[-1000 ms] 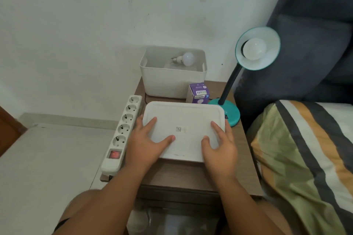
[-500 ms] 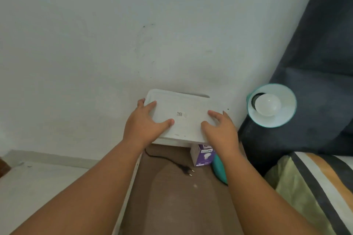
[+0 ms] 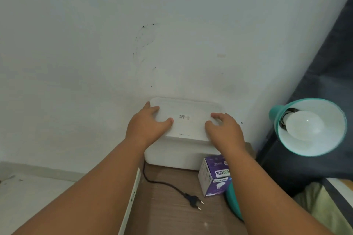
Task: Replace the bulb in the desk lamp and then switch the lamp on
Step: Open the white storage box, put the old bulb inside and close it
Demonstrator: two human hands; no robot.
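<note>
Now both of your hands rest flat on the white lid (image 3: 188, 118), which sits on top of the white storage box (image 3: 177, 155) at the far edge of the surface (image 3: 164, 206), against the wall. Your left hand (image 3: 148, 127) covers the lid's left end with fingers spread wide and the thumb lying across the top; your right hand (image 3: 223, 130) covers the right end in the same open, pressing pose. Neither hand holds anything.

The desk lamp (image 3: 310, 126) stands to the right of the box. Its teal shade opens toward you, with a white bulb (image 3: 303, 125) seated in the socket. From your right hand the bulb lies to the right and slightly nearer, with clear space between; your left hand is well apart from it, across the full width of the lid. The right hand is therefore judged the better placed for a reach to the bulb, whose long axis runs from the socket at upper left toward the shade's mouth at lower right.

A purple bulb carton (image 3: 214, 176) stands just beside the box's near right corner, beneath your right forearm and touching or nearly touching the lamp's teal base (image 3: 234, 202). The lamp's black plug (image 3: 193, 199) lies loose on the surface, not inserted, left of the carton. A white power strip (image 3: 131, 196) shows only as an edge at the surface's left side.
</note>
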